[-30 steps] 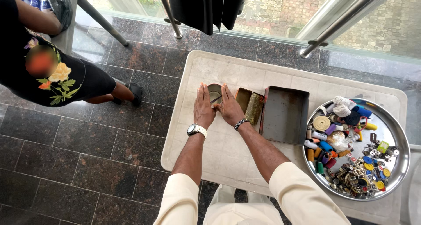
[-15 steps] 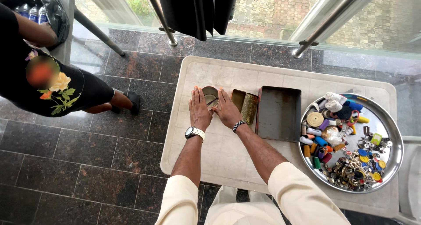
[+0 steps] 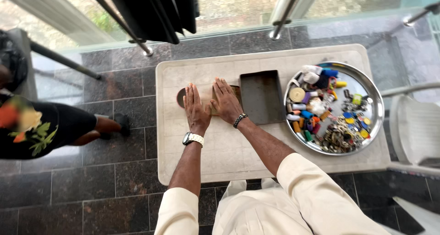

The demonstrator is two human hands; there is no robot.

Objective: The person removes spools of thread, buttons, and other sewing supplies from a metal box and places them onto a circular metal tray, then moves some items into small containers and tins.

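Fingers of my left hand [image 3: 195, 108] lie flat and close together on the pale stone table [image 3: 238, 152], the small round brown tin [image 3: 181, 97] half hidden just beyond their left edge. My right hand [image 3: 226, 101] is flat too, fingers slightly spread, covering a small brown oblong tin [image 3: 235, 91]. Count — 2 small tins, 1 dark rectangular metal tray [image 3: 262, 96], 1 round steel platter [image 3: 369, 120] of spools and buttons.
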